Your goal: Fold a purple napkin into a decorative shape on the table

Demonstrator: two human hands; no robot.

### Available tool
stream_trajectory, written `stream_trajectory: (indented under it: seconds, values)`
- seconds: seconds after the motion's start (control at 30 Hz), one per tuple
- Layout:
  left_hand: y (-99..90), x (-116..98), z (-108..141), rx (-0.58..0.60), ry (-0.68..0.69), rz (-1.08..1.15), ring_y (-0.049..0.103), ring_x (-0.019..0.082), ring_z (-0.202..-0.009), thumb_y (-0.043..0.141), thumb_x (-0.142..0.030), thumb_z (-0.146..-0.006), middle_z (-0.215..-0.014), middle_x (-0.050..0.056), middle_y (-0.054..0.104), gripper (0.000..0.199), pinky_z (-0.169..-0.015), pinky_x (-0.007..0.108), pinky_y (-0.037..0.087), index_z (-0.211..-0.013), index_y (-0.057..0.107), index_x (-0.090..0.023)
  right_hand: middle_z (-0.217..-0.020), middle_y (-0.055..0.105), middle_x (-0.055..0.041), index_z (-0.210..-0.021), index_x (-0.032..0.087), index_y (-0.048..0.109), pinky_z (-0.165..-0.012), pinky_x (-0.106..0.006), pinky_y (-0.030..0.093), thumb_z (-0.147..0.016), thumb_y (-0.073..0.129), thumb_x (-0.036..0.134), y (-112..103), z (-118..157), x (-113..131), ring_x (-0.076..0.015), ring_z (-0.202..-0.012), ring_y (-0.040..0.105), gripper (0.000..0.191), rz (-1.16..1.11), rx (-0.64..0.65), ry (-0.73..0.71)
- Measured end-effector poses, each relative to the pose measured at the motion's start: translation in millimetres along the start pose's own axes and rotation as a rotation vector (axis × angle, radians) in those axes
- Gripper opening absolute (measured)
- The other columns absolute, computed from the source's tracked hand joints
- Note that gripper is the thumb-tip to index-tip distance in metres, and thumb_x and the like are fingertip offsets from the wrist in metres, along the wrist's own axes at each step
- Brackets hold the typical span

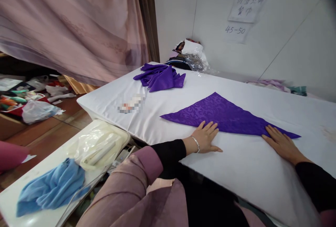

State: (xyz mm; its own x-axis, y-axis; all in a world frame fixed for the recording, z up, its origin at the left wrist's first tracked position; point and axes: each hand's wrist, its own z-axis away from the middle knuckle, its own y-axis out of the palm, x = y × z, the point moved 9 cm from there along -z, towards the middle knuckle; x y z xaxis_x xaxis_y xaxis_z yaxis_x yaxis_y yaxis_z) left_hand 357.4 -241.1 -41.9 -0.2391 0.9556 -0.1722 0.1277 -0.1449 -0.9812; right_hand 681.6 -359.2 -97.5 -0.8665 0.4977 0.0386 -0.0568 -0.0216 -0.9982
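A purple patterned cloth napkin (217, 113), folded into a triangle, lies flat on the white-covered table (236, 164), its long edge toward me. My left hand (206, 137), with a bracelet at the wrist, rests with fingers spread, the fingertips on the near edge of the napkin. Near the right corner, my right hand (282, 143) lies flat with its fingers on the same edge. Neither hand grips anything. Farther back on the left sits a crumpled heap of purple cloth (161, 76).
A blurred-out item (131, 103) lies left of the napkin. Folded fabrics and clear plastic (194, 57) sit by the wall. On a lower white surface at left are a blue cloth (52, 188) and a plastic bag (98, 144). A pink curtain (78, 27) hangs behind.
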Motion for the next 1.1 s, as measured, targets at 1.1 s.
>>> stream_trajectory:
  seconds: [1.1]
  values:
    - [-20.3, 161, 139, 0.050, -0.598, -0.063, 0.012, 0.025, -0.141, 0.027, -0.066, -0.085, -0.153, 0.010, 0.017, 0.079, -0.114, 0.049, 0.010, -0.144, 0.022, -0.013, -0.150, 0.027, -0.0086, -0.144, 0.018, 0.028, -0.111, -0.043, 0.021, -0.083, 0.020, 0.055, 2, -2, -4, -0.0209, -0.139, 0.015, 0.071, -0.019, -0.024, -0.002]
